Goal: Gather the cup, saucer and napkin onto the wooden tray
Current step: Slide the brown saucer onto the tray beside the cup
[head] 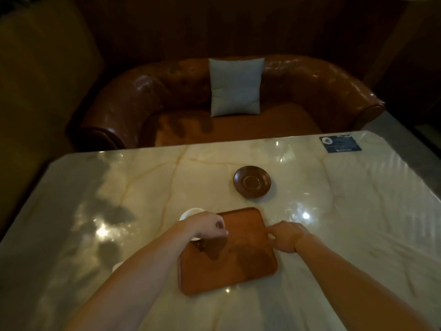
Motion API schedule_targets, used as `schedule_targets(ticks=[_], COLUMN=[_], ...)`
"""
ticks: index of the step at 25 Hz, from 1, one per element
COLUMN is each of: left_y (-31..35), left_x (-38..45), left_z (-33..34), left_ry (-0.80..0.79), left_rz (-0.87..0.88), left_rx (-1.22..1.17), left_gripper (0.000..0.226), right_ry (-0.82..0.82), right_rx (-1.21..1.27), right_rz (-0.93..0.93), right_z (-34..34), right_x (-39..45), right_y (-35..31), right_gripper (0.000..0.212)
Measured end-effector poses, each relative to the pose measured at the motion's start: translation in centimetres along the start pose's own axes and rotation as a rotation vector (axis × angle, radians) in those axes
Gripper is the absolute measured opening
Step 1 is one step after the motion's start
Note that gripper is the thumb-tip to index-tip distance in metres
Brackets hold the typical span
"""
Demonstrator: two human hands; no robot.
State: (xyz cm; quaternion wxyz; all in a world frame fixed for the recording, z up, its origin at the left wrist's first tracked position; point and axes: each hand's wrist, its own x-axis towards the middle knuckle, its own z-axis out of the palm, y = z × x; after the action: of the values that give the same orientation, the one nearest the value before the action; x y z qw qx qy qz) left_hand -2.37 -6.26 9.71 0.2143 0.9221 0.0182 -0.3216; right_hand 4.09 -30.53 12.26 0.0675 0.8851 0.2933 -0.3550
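The wooden tray lies on the marble table in front of me. My right hand grips its right edge. My left hand hovers over the tray's left edge with its fingers curled; I cannot tell if it holds anything. A white cup stands just left of the tray, mostly hidden behind that hand and wrist. The dark brown saucer sits empty on the table beyond the tray. A small white patch shows beside my left forearm, too hidden to identify.
The marble table is glossy with bright reflections. A blue card lies at its far right corner. A brown leather sofa with a pale cushion stands beyond the far edge.
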Motion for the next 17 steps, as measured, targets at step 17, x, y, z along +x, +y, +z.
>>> schedule_targets(ticks=[17], left_y=[5.4], left_x=[6.5], left_z=[-1.7], left_ry=[0.278], left_rz=[-0.134], left_rx=[0.294], left_gripper=[0.056], right_ry=[0.186], right_rx=[-0.126], right_rz=[-0.102], right_z=[-3.9], right_x=[5.9], right_y=[13.9], right_gripper=[0.044])
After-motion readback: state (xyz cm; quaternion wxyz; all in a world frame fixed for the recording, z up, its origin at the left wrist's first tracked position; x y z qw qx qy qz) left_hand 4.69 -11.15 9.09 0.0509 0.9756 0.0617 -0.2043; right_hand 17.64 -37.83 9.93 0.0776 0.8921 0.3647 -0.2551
